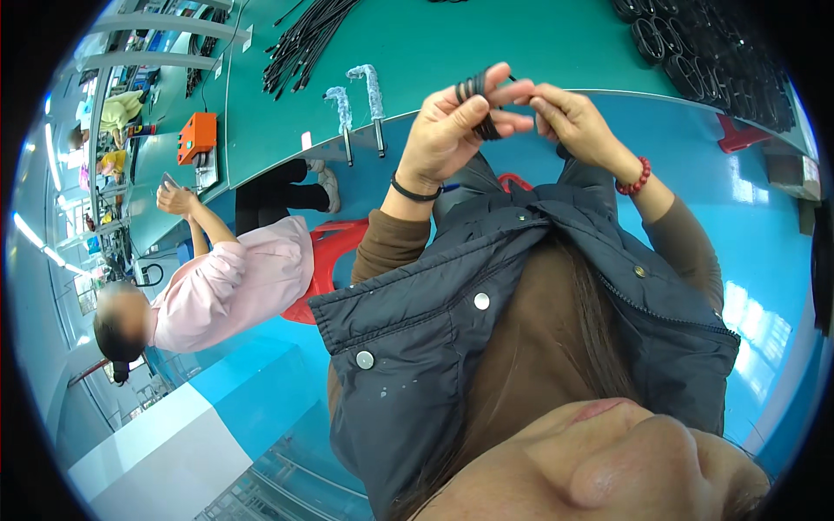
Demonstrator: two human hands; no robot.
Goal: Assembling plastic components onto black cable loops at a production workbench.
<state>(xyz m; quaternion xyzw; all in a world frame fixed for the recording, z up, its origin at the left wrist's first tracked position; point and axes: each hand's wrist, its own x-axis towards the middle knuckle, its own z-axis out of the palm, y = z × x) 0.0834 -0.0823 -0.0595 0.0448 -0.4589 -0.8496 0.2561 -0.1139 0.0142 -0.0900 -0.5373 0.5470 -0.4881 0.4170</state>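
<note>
My left hand [437, 146] is raised just off the table's front edge, with several turns of a thin black cable [488, 129] looped around its fingers. The thumb presses against the coil while the fingertips point to the right. Close beside it, my right hand [575, 128] pinches thumb and fingers together where the cable leaves the coil; the cable's end is mostly hidden by the fingers.
A green table [486, 35] carries a bundle of straight black cables [306, 43], two plastic-wrapped rods [375, 104] overhanging its edge, and many coiled cables [686, 65] at right. A seated co-worker in pink [234, 282] is at left, near an orange box [197, 137].
</note>
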